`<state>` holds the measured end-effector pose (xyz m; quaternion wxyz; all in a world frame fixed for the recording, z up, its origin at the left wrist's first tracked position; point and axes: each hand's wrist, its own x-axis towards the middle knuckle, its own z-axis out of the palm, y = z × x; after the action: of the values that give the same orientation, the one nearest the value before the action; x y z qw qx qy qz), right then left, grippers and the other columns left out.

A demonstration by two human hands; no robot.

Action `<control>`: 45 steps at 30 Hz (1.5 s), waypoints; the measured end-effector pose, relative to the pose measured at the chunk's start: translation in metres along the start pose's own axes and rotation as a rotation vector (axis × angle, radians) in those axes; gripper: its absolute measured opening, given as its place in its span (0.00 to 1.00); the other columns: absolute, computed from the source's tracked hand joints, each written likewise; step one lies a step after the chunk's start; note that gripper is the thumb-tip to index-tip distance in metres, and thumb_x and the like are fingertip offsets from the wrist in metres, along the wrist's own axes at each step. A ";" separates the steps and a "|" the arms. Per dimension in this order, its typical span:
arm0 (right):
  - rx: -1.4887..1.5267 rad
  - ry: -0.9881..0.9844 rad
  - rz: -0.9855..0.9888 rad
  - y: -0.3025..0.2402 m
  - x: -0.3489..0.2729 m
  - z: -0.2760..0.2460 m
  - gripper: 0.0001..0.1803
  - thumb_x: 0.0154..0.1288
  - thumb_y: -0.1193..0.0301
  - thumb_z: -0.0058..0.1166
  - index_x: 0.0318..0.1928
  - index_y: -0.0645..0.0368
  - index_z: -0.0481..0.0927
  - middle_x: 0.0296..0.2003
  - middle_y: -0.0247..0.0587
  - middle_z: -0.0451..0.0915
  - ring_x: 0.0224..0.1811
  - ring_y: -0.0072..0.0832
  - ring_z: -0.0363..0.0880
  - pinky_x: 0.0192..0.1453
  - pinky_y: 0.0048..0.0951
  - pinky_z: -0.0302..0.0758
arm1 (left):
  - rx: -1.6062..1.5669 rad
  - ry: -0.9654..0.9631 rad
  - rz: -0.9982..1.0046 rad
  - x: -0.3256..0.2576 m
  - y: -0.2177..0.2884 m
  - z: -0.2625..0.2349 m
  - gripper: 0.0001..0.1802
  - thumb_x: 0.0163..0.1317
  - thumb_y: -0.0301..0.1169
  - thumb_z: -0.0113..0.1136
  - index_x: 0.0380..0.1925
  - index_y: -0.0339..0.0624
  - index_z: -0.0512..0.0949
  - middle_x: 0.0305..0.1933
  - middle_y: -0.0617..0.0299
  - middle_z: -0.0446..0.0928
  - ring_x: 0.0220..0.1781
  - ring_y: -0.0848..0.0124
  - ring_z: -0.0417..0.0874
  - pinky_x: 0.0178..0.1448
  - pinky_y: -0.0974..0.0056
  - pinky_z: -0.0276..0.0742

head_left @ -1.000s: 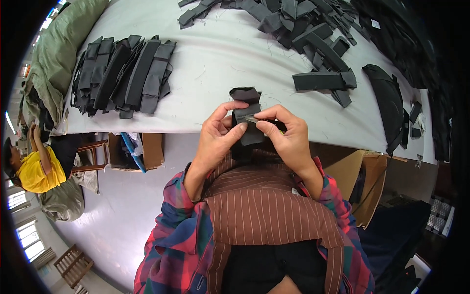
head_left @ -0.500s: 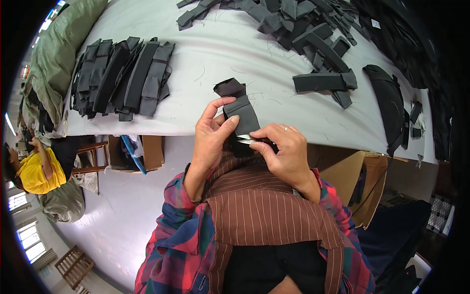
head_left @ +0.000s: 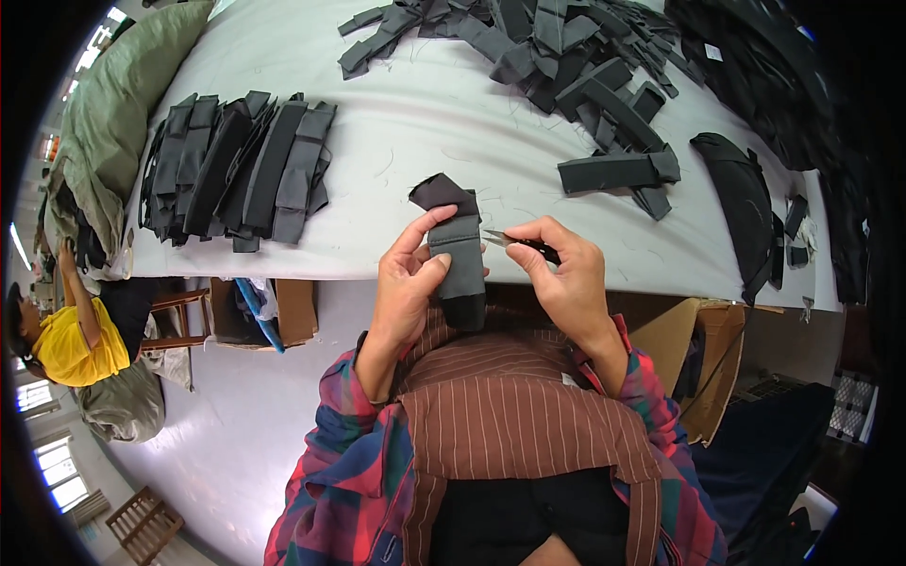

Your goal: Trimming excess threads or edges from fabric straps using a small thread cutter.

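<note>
My left hand pinches a dark grey sewn fabric strip between thumb and fingers, at the near edge of the table. Its upper end is folded over and its lower end hangs toward my apron. Just to the right, my right hand grips small thread snips. Their pointed metal blades face the strip at the height of a stitched seam, close beside its right edge. Whether the tips touch a thread I cannot tell.
A row of similar strips lies at the left on the white tabletop. A loose heap of strips covers the far right. A black curved fabric piece rests at the right. A person in yellow is at far left.
The snips have moved up and right, off the strip's lower part. The strip now hangs straighter, with more of its lower end showing.
</note>
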<state>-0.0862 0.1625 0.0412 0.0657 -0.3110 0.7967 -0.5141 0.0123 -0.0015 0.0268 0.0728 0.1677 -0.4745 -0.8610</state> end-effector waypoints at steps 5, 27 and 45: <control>0.094 -0.067 0.118 0.002 0.002 0.001 0.05 0.62 0.76 0.58 0.38 0.64 0.81 0.29 0.35 0.81 0.31 0.17 0.74 0.38 0.20 0.71 | -0.004 -0.008 0.008 0.000 0.001 0.001 0.31 0.57 0.16 0.41 0.65 0.36 0.62 0.46 0.44 0.80 0.42 0.60 0.85 0.48 0.60 0.83; 0.149 0.018 0.058 0.004 0.006 0.014 0.09 0.60 0.72 0.61 0.41 0.59 0.82 0.31 0.41 0.83 0.33 0.29 0.83 0.39 0.25 0.76 | -0.306 -0.175 -0.187 0.002 -0.016 -0.013 0.29 0.63 0.52 0.55 0.57 0.46 0.66 0.34 0.61 0.70 0.32 0.68 0.73 0.37 0.62 0.72; 0.189 -0.022 0.048 -0.012 -0.001 0.010 0.09 0.60 0.73 0.61 0.41 0.61 0.81 0.30 0.41 0.83 0.31 0.28 0.83 0.36 0.25 0.76 | -0.396 -0.085 -0.156 0.002 -0.015 -0.012 0.31 0.55 0.23 0.64 0.58 0.44 0.63 0.40 0.56 0.74 0.43 0.62 0.79 0.51 0.49 0.80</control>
<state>-0.0762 0.1517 0.0466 0.1156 -0.2897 0.7511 -0.5818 0.0152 -0.0039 0.0079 0.0174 0.1498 -0.2846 -0.9467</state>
